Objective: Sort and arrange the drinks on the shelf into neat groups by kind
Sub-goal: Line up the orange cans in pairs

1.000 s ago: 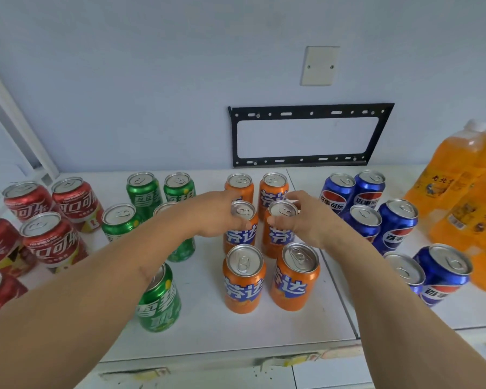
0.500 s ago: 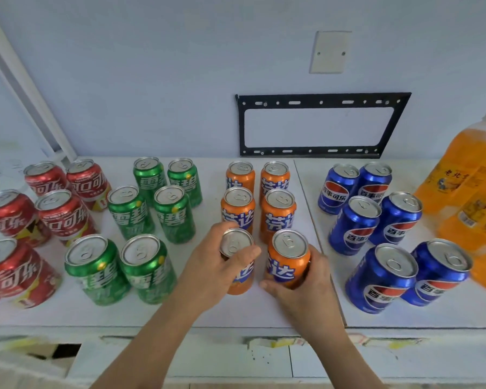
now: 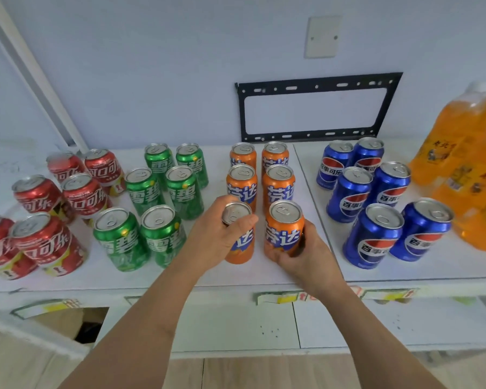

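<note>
Left hand, centre of the frame, curled round the front-left orange can, thumb across its upper wall just below the silver lid, fingers hidden behind it. Right hand just beside it, wrapped round the lower wall of the front-right orange can, thumb at the can's base. Both held cans upright on the white shelf, close together but with a narrow gap between them. Behind them, four more orange cans in two pairs, running toward the wall. Left of centre, six green cans in three pairs, front pair nearest the shelf edge. Far left of the frame, red cans, grouped but looser, some partly cut off by the frame edge. Right of centre, six blue cans in three pairs, set on the far side of a seam in the shelf top. Far right of the frame, orange drink bottles bunched together, caps partly out of view. Upper middle right, a black metal bracket on the pale wall, and above it a blank white wall plate. Upper left, a white slanted bar. Torn yellow label strips along the shelf's front edge.
</note>
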